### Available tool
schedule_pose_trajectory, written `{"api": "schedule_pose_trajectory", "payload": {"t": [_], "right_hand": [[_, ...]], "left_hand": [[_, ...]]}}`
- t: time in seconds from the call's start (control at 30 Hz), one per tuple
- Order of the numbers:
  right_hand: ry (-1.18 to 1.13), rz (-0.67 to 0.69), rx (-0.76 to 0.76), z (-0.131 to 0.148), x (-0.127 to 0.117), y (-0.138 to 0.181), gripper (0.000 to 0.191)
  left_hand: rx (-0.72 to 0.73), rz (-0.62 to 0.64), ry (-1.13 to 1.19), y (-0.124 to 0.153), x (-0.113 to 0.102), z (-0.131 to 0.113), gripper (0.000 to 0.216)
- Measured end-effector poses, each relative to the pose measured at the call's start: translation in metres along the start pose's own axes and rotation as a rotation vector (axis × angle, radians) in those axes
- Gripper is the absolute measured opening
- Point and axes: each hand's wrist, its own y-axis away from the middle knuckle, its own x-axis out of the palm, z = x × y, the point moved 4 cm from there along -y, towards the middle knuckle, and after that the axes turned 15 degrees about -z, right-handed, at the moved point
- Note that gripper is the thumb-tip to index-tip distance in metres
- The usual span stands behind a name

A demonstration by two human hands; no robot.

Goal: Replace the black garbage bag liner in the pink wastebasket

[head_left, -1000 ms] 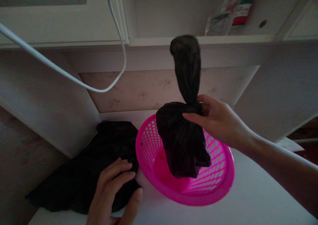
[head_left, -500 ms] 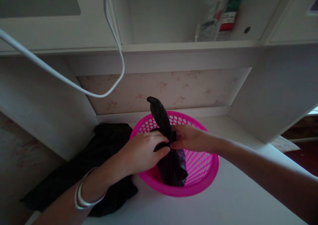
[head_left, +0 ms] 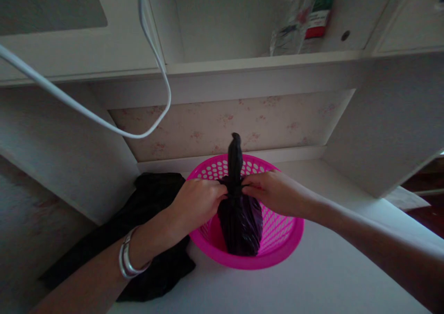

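Moved since a second ago: left hand (head_left: 201,198), from beside the spread black plastic (head_left: 152,193) to the knotted black bag (head_left: 241,230); since half a second ago, the bag's tail (head_left: 235,159), from leaning left to upright.

Item, black bag: within the mouth of the pink basket (head_left: 249,262); whether its base touches the basket floor cannot be told. Neck gathered, body bulging below.

Item, left hand: grip narrow, pinching the neck's left side; silver bangle (head_left: 126,258) at the wrist.

Item, right hand (head_left: 274,191): grip likewise narrow, on the neck's opposite side. Paired pinches apparently keep the neck bunched and the tail standing between them.

Item, pink basket: perforated, on the white bench (head_left: 312,277), probably set there to catch the bag directly beneath both hands.

Item, spread black plastic: flattened at the basket's left, untouched by either grip, leaving the basket's mouth unobstructed.
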Motion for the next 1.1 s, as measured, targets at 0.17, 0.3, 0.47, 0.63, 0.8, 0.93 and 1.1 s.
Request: {"api": "schedule_pose_trajectory", "payload": {"t": [0.17, 0.3, 0.47, 0.63, 0.8, 0.93, 1.1], "right_hand": [[0.280, -0.079, 0.013, -0.017, -0.014, -0.002, 0.030], [0.308, -0.114, 0.011, -0.025, -0.014, -0.001, 0.028], [0.119, -0.213, -0.220, -0.010, -0.005, 0.003, 0.030], [0.150, -0.186, -0.381, 0.006, 0.010, 0.003, 0.017], [0.156, -0.238, -0.411, -0.001, 0.000, 0.002, 0.014], [0.228, -0.285, -0.338, -0.035, -0.020, 0.000, 0.016], [0.099, -0.316, -0.343, -0.048, -0.032, 0.002, 0.021]], "left_hand": [[0.141, -0.062, -0.091, -0.001, -0.012, 0.020, 0.019], [0.145, -0.091, -0.007, -0.001, -0.020, 0.030, 0.027], [0.043, -0.161, 0.189, 0.003, -0.023, 0.020, 0.028], [0.021, -0.130, 0.097, 0.004, -0.011, -0.001, 0.017], [0.029, -0.064, 0.034, 0.003, -0.009, -0.002, 0.010], [0.031, -0.107, 0.099, 0.005, -0.024, 0.023, 0.014], [-0.082, -0.154, 0.320, 0.012, -0.035, 0.040, 0.006]]}}
